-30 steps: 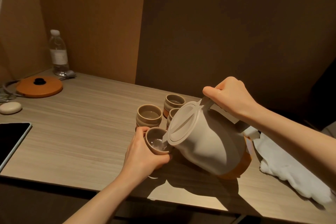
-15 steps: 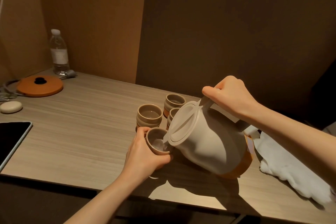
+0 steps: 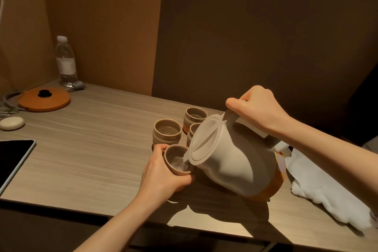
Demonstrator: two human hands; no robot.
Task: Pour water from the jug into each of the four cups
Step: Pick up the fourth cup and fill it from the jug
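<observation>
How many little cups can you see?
4 small beige ceramic cups: one held in the left hand under the jug's spout, one just behind it, one farthest back, one half hidden behind the jug's lid.

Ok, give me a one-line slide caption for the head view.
Right hand tips the jug over a cup held by the left hand; three cups wait behind.

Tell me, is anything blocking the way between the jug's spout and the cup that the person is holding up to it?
Nothing visible. The left hand holds the cup tilted right at the spout of the jug, which the right hand tips by its handle. The lid is on, yet water shows in the cup.
</observation>
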